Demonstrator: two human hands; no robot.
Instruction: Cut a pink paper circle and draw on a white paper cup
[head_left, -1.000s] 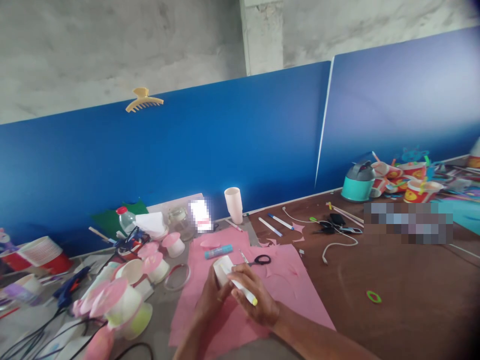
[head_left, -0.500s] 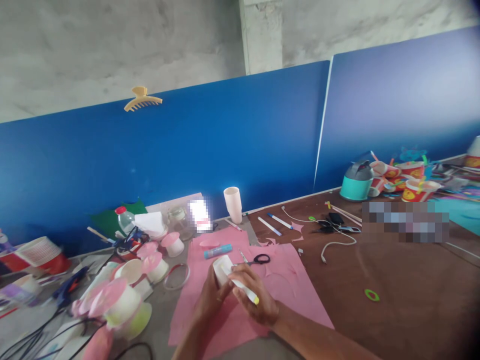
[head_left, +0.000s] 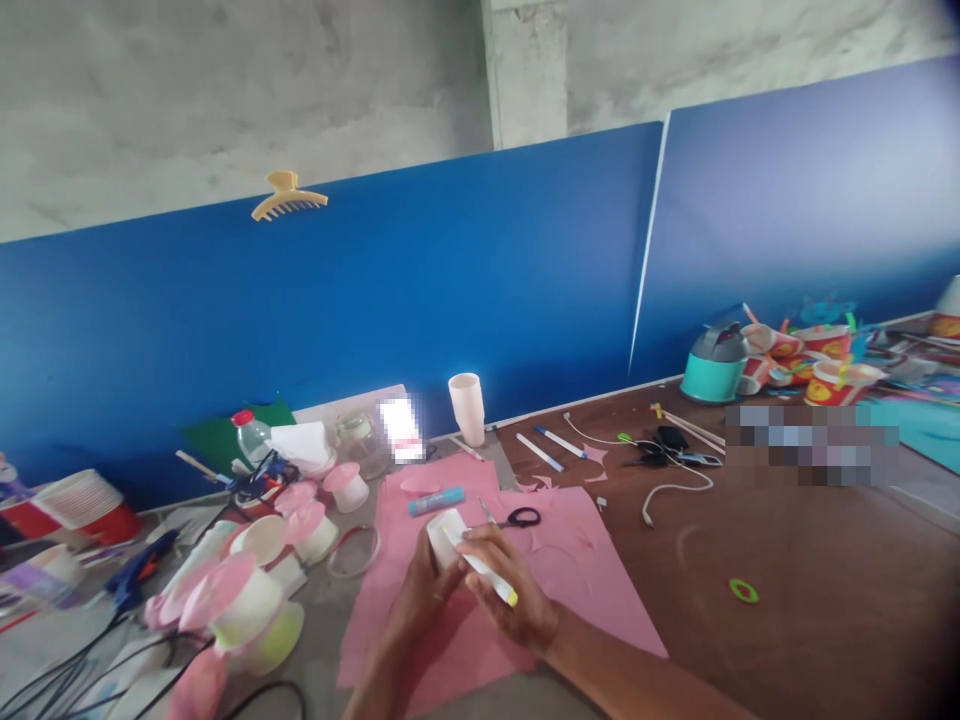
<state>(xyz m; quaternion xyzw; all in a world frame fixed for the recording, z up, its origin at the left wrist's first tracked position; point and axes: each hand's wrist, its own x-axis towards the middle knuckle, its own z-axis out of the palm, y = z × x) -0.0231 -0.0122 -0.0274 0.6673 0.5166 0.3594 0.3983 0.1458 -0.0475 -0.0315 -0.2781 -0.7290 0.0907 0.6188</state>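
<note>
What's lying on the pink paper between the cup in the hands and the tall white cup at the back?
A blue glue stick, seen in the head view.

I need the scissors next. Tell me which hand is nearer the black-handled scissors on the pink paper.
Right. The right hand, gripping a white stick with a yellow tip, sits just below the scissors. The left hand holds the white cup farther to their left.

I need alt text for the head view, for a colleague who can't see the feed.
Over a pink paper sheet, the left hand holds a small white paper cup while the right hand presses a white stick with a yellow end against it. Black-handled scissors and a blue glue stick lie just beyond, on a cluttered desk backed by blue partitions.
</note>
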